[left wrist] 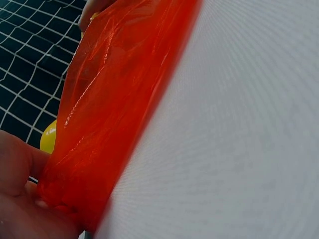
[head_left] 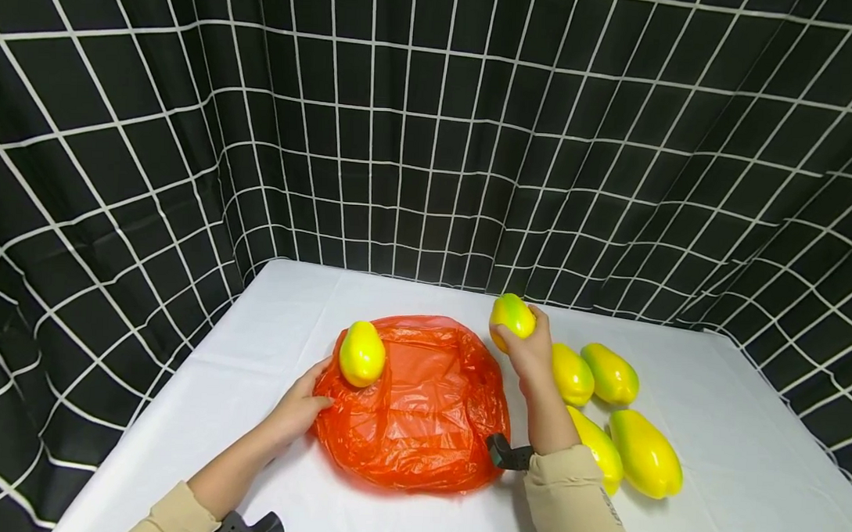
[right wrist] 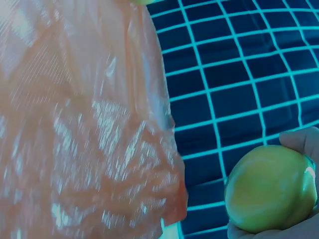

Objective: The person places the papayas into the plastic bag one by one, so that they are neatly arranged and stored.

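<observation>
We see a person's left hand (head_left: 301,402) at the left edge of a red plastic bag (head_left: 420,430), thumb and fingers bent in to pinch the film. At the far right, the right hand (head_left: 533,352) is curled around a yellow-green papaya (head_left: 514,316), its thumb on the near side and its fingers wrapped behind. That held papaya is beside the bag's far right edge, apart from it and well away from the left hand; our right-wrist view shows it in the grasp, the bag to its left.

Between the two hands, the bag spreads crumpled and glossy on a white-covered table (head_left: 240,353). On its far left part sits a yellow papaya (head_left: 362,356), just beyond the left hand's fingertips; we cannot tell whether it lies inside the bag's mouth or on top of the film.

To the right of the right forearm, we count four more papayas (head_left: 646,454) grouped on the table, two farther and two nearer, some partly hidden by the arm. Beige sleeves (head_left: 573,498) cover both forearms, with a dark wrist mount (head_left: 511,454) at each cuff. Behind the table and along its sides hangs a black curtain (head_left: 430,141) with a white grid.
</observation>
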Available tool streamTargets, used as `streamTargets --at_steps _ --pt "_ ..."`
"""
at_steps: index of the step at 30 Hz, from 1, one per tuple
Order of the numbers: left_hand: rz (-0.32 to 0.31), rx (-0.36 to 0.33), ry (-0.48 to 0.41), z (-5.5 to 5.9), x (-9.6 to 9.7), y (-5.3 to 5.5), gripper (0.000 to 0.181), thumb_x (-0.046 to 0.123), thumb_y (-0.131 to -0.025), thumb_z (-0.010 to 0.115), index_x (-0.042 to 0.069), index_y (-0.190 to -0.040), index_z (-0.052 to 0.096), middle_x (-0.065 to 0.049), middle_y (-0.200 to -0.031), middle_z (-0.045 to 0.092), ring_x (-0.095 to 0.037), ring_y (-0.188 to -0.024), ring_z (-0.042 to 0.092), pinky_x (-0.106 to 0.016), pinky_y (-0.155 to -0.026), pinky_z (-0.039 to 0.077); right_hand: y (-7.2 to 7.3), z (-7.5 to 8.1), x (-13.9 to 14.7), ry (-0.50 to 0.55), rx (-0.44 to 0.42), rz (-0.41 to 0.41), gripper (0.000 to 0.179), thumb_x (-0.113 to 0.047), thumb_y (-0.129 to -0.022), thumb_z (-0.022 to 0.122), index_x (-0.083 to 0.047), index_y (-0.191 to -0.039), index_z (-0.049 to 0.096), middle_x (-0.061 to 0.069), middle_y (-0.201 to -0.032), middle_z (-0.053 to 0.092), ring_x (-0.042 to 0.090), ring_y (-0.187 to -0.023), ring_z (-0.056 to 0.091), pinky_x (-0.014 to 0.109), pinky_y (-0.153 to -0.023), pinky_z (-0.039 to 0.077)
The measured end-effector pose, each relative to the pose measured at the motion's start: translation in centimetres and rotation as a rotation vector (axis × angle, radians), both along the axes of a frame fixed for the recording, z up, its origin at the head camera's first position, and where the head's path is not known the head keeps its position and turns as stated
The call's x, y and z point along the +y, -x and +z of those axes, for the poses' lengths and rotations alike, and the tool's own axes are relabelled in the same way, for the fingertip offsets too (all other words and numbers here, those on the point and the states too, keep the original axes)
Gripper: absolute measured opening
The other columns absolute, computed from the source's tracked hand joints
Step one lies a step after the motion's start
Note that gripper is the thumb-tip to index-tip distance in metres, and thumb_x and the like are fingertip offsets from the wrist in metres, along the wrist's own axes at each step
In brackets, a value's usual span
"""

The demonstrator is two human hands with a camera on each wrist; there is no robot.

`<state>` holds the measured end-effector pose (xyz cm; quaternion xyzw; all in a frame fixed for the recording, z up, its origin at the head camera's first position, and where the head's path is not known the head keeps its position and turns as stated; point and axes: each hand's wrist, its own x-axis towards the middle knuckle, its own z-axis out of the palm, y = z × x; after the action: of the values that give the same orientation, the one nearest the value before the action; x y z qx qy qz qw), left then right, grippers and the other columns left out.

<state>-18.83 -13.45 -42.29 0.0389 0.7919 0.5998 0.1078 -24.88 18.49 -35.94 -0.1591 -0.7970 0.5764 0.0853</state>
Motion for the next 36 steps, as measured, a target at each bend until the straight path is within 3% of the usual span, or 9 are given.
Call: streamTargets --at_steps 12,19,36 --pt "0.014 -0.010 0.005 -0.2 0.0 0.0 0.066 -0.005 -0.086 0.042 0.004 -0.147 0.019 -0.021 -0.154 0.017 -0.040 -0.142 0.013 -0.056 -0.114 0.014 0.2 0.7 -2.5 -0.001 0.035 0.038 0.077 -0.019 -0.081 0.064 -0.015 -0.145 0.021 0.016 -0.136 0.037 0.032 -0.117 0.041 0.047 -0.102 0.041" --pt "0.009 -0.005 0.004 -0.1 -0.1 0.0 0.067 -0.005 -0.086 0.043 0.004 -0.147 0.019 -0.022 -0.153 0.017 -0.042 -0.141 0.014 -0.057 -0.113 0.015 0.8 0.5 -4.5 -0.005 0.058 0.070 0.078 -0.017 -0.078 0.066 -0.010 -0.143 0.024 0.017 -0.135 0.039 0.032 -0.116 0.041 0.047 -0.101 0.042" --pt "0.010 -0.010 -0.011 -0.1 0.0 0.0 0.066 -0.005 -0.086 0.041 0.004 -0.147 0.019 -0.021 -0.153 0.018 -0.040 -0.141 0.015 -0.055 -0.114 0.015 0.5 -0.1 -9.6 -0.021 0.096 0.151 0.072 -0.017 -0.076 0.068 -0.010 -0.139 0.033 0.016 -0.130 0.047 0.033 -0.109 0.050 0.046 -0.094 0.048"
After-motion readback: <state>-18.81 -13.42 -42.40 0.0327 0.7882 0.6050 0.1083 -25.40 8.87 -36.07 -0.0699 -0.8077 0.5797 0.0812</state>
